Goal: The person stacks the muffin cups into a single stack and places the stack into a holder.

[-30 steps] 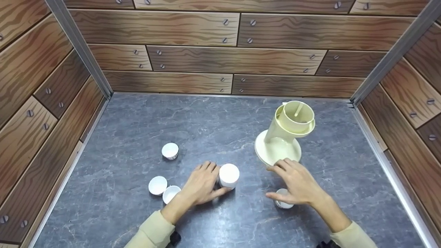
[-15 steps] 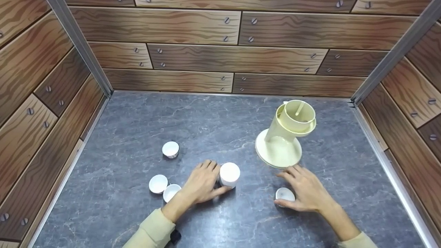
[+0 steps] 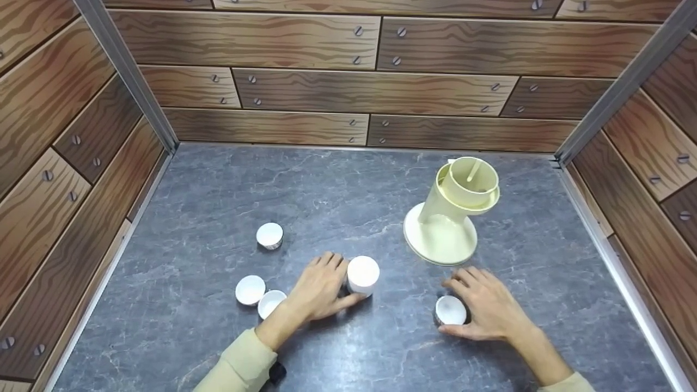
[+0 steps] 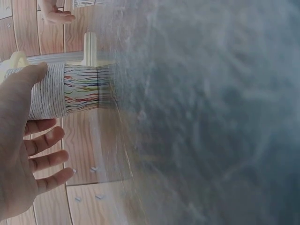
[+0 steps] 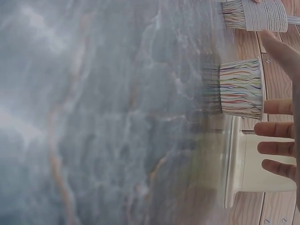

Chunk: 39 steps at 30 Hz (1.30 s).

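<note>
A stack of nested white paper cups (image 3: 362, 272) with coloured line patterns stands on the grey table, its ridged rims showing in the left wrist view. My left hand (image 3: 321, 291) holds this stack, thumb on the near side and fingers toward the far side. Farther right, a single upright paper cup (image 3: 451, 310) stands between the spread thumb and fingers of my right hand (image 3: 487, 307). In the right wrist view a gap shows between that thumb and the lone cup (image 5: 241, 88); whether a finger touches its rim I cannot tell.
A pale yellow stand (image 3: 446, 239) with a round base and an open cylinder on top is behind the right hand. Three more white cups are at the left: one cup (image 3: 269, 236) farther back, another cup (image 3: 250, 290) and its neighbour (image 3: 271, 304) side by side. Wood-patterned walls (image 3: 305, 90) enclose the table.
My right hand has moved back and down from beside the stand's base, so that its thumb and fingers now lie about the single cup. The left hand stays at the stack.
</note>
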Tool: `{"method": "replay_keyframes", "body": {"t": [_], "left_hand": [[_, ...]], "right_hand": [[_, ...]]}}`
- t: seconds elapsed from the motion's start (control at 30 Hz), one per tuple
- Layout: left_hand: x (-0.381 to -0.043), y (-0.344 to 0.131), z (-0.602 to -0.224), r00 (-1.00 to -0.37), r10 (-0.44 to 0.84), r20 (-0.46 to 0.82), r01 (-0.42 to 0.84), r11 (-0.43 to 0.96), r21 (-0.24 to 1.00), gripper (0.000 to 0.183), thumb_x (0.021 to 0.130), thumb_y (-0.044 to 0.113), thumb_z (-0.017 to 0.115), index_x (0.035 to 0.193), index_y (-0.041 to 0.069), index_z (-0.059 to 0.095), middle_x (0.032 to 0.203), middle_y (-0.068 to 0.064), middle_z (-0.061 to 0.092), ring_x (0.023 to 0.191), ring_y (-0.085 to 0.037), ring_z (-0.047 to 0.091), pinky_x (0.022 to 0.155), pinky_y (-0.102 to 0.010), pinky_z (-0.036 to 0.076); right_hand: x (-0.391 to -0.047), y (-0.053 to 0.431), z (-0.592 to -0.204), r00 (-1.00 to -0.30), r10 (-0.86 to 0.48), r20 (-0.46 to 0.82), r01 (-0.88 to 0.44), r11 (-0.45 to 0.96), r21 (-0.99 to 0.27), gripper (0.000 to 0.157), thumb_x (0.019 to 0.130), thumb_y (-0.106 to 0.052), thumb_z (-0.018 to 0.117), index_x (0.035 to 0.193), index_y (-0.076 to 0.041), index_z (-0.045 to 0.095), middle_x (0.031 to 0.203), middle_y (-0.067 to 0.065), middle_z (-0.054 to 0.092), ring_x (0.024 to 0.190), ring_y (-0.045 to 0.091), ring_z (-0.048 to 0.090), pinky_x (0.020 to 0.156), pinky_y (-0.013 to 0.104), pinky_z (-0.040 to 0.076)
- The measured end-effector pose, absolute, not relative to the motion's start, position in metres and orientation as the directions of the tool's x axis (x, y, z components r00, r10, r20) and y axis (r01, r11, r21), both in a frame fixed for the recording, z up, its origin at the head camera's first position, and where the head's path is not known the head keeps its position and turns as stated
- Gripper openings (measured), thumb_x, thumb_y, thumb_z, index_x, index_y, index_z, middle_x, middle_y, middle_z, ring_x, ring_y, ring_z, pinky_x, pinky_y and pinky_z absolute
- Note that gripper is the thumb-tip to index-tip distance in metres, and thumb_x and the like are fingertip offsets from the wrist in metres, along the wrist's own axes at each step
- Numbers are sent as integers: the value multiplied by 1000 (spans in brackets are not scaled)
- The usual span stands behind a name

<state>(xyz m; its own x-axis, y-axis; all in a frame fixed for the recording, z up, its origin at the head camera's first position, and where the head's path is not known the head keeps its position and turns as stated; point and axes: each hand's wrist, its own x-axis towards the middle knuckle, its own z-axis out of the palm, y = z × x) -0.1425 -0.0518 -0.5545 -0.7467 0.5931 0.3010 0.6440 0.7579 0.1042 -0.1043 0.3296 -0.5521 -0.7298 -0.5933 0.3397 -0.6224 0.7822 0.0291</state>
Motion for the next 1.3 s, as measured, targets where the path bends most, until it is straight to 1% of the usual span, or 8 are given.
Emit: {"method": "replay_keyframes", "body": {"t": [0.13, 0.5, 0.77, 1.0, 1.3], "left_hand": [[-142, -51, -554, -748, 596, 292, 644, 758, 102, 70, 95, 72, 58, 126, 9, 63, 115, -7, 68, 111, -25, 63, 97, -41, 57], [-141, -51, -554, -751, 598, 281, 643, 759, 103, 71, 95, 72, 58, 127, 9, 63, 116, -8, 68, 112, -25, 63, 98, -41, 57], [-142, -51, -555, -759, 587, 280, 638, 756, 144, 67, 95, 71, 59, 124, 10, 64, 113, -6, 68, 108, -24, 62, 93, -41, 57], [-142, -52, -554, -760, 586, 279, 636, 760, 136, 68, 95, 70, 60, 125, 9, 64, 114, -7, 69, 110, -24, 63, 95, -41, 58], [-142, -51, -554, -756, 591, 282, 639, 759, 124, 68, 96, 70, 58, 124, 8, 64, 115, -8, 68, 110, -24, 63, 96, -42, 58]], "right_hand": [[-103, 332, -554, -733, -596, 328, -619, 784, 42, 82, 60, -85, 80, 110, -20, 72, 106, -1, 66, 96, 17, 60, 80, 40, 53], [-100, 335, -557, -739, -597, 312, -611, 789, 60, 78, 62, -91, 75, 100, -23, 69, 99, -5, 62, 90, 15, 56, 77, 36, 49], [-98, 338, -560, -747, -581, 323, -602, 797, 43, 72, 63, -88, 76, 96, -24, 68, 96, -6, 62, 91, 15, 58, 78, 39, 52], [-101, 338, -561, -734, -599, 321, -614, 787, 63, 69, 65, -85, 77, 96, -24, 68, 97, -4, 63, 92, 16, 59, 79, 38, 51], [-102, 337, -560, -718, -605, 343, -621, 780, 77, 68, 66, -84, 77, 96, -23, 68, 97, -3, 63, 91, 18, 59, 78, 42, 54]]}}
